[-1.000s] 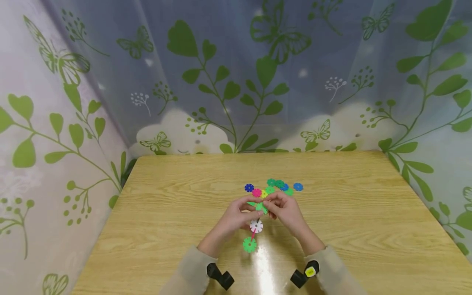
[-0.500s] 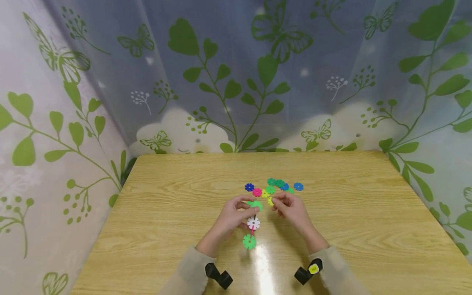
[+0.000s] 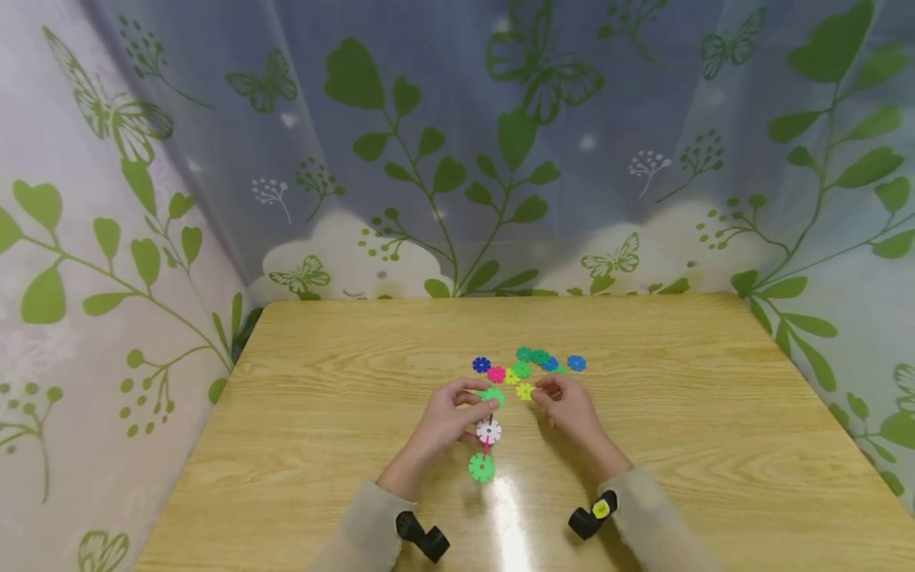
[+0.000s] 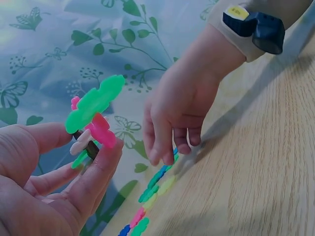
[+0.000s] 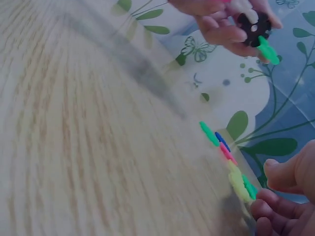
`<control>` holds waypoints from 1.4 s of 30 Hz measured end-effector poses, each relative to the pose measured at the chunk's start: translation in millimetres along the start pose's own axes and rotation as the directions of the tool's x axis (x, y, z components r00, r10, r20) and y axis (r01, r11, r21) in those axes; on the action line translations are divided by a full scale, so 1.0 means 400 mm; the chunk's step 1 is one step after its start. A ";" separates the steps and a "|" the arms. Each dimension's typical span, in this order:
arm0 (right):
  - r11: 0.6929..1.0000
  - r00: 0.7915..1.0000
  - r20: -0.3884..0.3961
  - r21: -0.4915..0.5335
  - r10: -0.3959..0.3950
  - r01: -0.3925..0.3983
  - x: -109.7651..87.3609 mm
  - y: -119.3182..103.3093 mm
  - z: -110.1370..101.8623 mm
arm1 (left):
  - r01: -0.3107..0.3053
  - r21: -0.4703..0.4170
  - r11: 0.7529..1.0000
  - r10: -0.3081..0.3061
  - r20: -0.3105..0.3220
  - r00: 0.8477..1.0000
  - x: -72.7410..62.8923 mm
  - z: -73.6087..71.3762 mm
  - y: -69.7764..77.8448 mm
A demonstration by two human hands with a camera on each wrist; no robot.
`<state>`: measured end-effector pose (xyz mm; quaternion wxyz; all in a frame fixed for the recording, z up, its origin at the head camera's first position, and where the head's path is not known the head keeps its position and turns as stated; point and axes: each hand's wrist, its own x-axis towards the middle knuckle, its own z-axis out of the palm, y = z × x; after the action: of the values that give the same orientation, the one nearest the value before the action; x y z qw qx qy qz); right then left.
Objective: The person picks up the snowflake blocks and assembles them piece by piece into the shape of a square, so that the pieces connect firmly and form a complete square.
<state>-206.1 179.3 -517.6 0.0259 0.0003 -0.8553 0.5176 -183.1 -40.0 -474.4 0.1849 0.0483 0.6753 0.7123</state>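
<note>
The right hand (image 3: 572, 407) had moved away from the linked discs (image 3: 489, 431) since a second ago; the nearer yellow disc (image 3: 525, 391) now lay just beside its fingertips. Those fingers were loosely bent, thumb apart, with nothing visibly between them. The left hand (image 3: 446, 419) pinched the linked discs above the table (image 3: 643, 453), thumb against fingertips. With the lower green disc (image 3: 482, 467) jutting out unsupported, too hard a squeeze or a bump could, it seemed, have twisted a slot loose; a careless brush of the right fingers could have pushed the yellow disc into the loose discs (image 3: 522, 369) beyond. The tabletop was pale grained wood, glossy under a streak of reflected light, and fabric (image 3: 446, 175) printed with green leaves and butterflies enclosed it behind and at both sides.
</note>
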 end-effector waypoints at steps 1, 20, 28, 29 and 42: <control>0.999 1.000 0.001 -0.042 -0.017 0.017 0.002 0.003 0.004 | 0.000 0.000 1.000 0.000 -0.002 1.000 -0.001 0.000 0.000; 0.912 0.999 0.046 -0.408 -0.015 0.033 0.029 -0.016 0.034 | -0.015 -0.016 1.000 0.015 -0.017 1.000 -0.005 -0.001 0.004; 0.926 1.000 0.028 -0.378 -0.006 0.016 0.025 -0.020 0.031 | -0.016 -0.025 1.000 0.015 -0.031 0.999 -0.001 -0.002 0.000; 0.931 1.000 0.023 -0.365 -0.005 0.013 0.024 -0.020 0.031 | -0.018 -0.026 1.000 0.017 -0.032 0.999 0.000 -0.002 -0.001; 0.976 0.999 -0.023 -0.217 -0.023 0.018 -0.002 -0.013 0.022 | -0.023 -0.014 1.000 0.022 -0.035 0.999 0.004 -0.006 -0.005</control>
<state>-205.5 169.0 -517.1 0.0421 -0.0003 -0.9061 0.4209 -185.1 -41.6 -477.0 0.1654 0.0420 0.6728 0.7199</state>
